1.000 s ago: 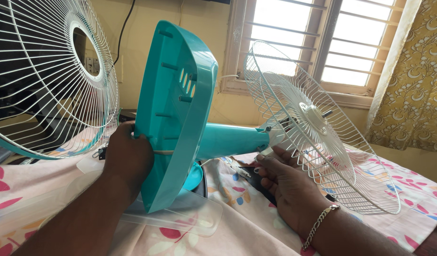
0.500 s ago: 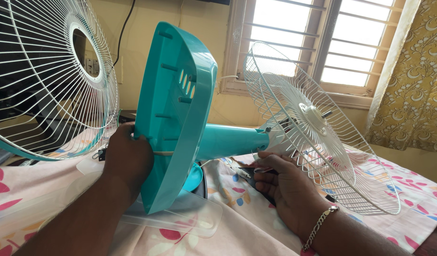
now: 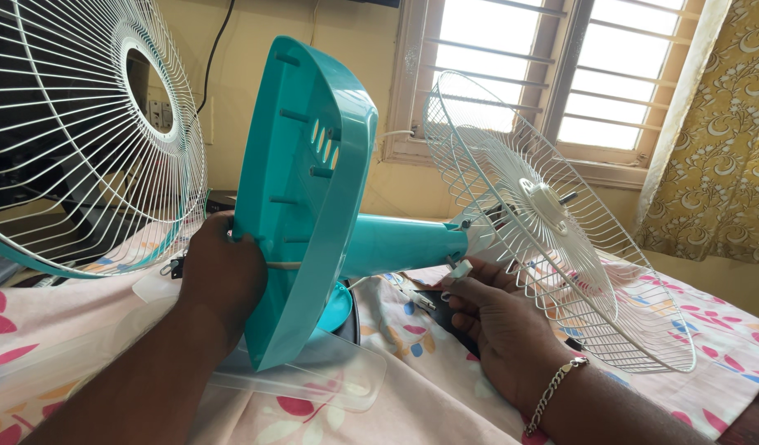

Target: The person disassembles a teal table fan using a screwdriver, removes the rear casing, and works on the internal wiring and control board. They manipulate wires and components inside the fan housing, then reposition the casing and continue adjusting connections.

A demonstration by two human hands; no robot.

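1. Lying on its side across a bed (image 3: 709, 346) spread with a floral sheet (image 3: 396, 395): one teal table fan (image 3: 313, 189), partly taken apart.
2. Clasping the edge of the fan's upturned teal base: left hand (image 3: 223, 276), fingers closed around it.
3. Reaching under the fan's neck (image 3: 400, 245), beside the motor end: right hand (image 3: 495, 317), fingertips pinching a small pale part; exact grip hard to tell.
4. Judging progress: front guard already off, rear guard (image 3: 552, 222) still mounted on the motor, blade not on the shaft.
5. Counting: two white wire guards, the loose one (image 3: 83, 140) standing at the left; one clear plastic blade (image 3: 313, 375) lying under the base; one barred window (image 3: 552, 74); one yellow curtain (image 3: 717, 148).
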